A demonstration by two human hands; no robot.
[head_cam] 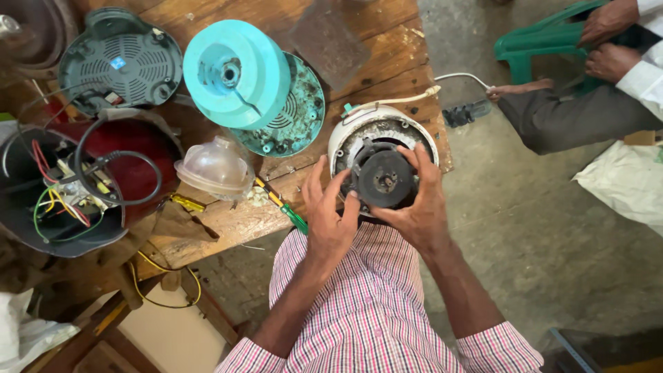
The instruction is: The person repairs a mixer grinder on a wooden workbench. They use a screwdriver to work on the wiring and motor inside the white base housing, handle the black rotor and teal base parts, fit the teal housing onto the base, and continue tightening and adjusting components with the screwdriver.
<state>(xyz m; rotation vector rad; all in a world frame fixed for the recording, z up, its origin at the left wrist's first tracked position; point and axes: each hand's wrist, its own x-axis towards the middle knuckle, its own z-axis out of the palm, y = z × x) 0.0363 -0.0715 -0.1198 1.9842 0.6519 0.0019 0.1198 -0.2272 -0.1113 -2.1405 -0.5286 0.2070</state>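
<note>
Left hand (330, 220): your fingers are spread and half curled, tips pressed to the 9 o'clock side of the black hub (382, 179); a partial grip, not closed around it.
Right hand (419, 207): cupped on the hub from 3 to 5 o'clock, thumb below, fingers over the rim; it holds the hub with the left.
Hub: dark, round, ribbed, seated in the middle of the white housing (349, 135), which rests on the bench edge (387, 65) above your lap.
Handling: judged rigid and fairly heavy if a motor sits inside; hard plastic, likely greasy. Take the hub by its ribbed rim at opposite sides; steady the housing by its outer wall.
Cord (397, 100): white, leaves the housing at 12 o'clock toward 2 o'clock.
Neighbours: screwdriver (283, 205) at 9 o'clock, clear dome (215, 168) beyond it, teal body (238, 72) at 11 o'clock, open red base (76, 183) with wiring far at 9 o'clock.
Hidden: the housing's lower half lies behind your hands; how the hub fastens cannot be seen. Another person's hands (608, 41) at 2 o'clock are cut off by the frame.
</note>
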